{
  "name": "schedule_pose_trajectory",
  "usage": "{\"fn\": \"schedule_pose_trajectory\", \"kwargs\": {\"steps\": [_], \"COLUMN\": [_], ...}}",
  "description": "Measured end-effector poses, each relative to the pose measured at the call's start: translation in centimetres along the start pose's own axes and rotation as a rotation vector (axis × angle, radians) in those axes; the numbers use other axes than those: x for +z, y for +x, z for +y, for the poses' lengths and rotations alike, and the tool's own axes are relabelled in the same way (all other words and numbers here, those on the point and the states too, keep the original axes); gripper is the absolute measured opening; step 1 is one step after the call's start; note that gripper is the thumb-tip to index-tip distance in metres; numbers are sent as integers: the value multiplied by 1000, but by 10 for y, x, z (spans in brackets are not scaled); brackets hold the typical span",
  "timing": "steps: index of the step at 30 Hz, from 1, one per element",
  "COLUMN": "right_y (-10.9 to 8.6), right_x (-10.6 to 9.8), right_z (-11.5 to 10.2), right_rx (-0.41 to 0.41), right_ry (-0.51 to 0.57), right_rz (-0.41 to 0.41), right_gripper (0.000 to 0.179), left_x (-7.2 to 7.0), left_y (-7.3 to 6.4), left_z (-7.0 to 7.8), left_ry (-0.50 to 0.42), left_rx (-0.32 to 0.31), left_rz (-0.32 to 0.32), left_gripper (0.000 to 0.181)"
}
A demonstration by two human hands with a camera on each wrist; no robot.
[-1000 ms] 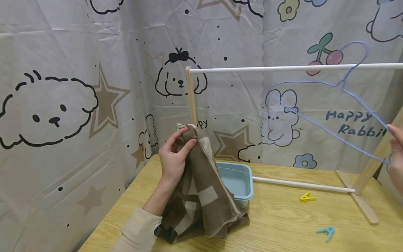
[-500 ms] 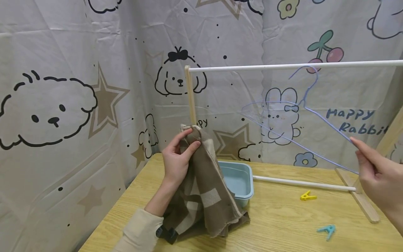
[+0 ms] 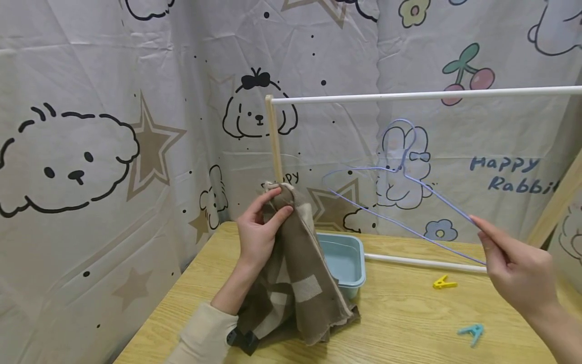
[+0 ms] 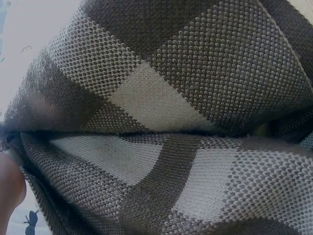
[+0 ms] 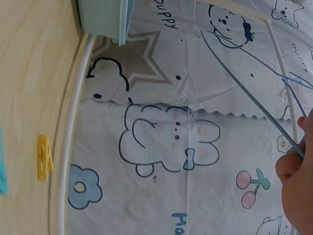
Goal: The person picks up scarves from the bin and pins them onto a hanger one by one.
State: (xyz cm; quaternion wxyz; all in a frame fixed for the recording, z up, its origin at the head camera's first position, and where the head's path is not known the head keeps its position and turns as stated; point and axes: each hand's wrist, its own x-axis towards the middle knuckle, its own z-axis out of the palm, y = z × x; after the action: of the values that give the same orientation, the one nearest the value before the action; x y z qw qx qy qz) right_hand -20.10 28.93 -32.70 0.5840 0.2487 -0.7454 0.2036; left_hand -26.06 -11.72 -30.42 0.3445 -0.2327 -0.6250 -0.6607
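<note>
My left hand [image 3: 259,232] pinches the gathered top of a brown and beige checked knit cloth [image 3: 309,293], thumb in front. The cloth hangs in folds, its lower end spread on the table. Up close in the left wrist view, its knitted squares [image 4: 156,98] fill most of the picture. My right hand [image 3: 523,273] grips one end of a thin blue-violet wire clothes hanger [image 3: 436,194]. The hanger's hook points up, below the rack's top bar, and its free end reaches toward the cloth. In the right wrist view, the hanger [image 5: 249,95] runs out from the curled fingers.
A drying rack with a white top bar [image 3: 409,95] and wooden posts stands at the back. Behind the cloth sits a light blue plastic basin [image 3: 347,258]. A yellow clip [image 3: 444,282] and a turquoise clip [image 3: 473,332] lie on the wooden table [image 3: 400,323]. A printed curtain hangs behind.
My right hand has come in from the right edge, carrying the hanger left and down, nearer the cloth. My left hand has shifted slightly right, still pinching the cloth.
</note>
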Motion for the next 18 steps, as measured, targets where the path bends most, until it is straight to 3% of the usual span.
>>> {"fn": "schedule_pose_trajectory", "kwargs": {"steps": [7,18], "right_y": [-9,-15], "right_x": [16,25], "right_z": [-22,-55], "right_rx": [-46,-52], "right_ry": [118,265], "right_rz": [16,19], "right_gripper": [47,45], "left_x": [6,20], "left_y": [-4,-15], "left_z": [3,0], "left_ry": [-13,66], "left_rx": [7,63], "left_rz": [-56,-238], "left_gripper": [41,39]}}
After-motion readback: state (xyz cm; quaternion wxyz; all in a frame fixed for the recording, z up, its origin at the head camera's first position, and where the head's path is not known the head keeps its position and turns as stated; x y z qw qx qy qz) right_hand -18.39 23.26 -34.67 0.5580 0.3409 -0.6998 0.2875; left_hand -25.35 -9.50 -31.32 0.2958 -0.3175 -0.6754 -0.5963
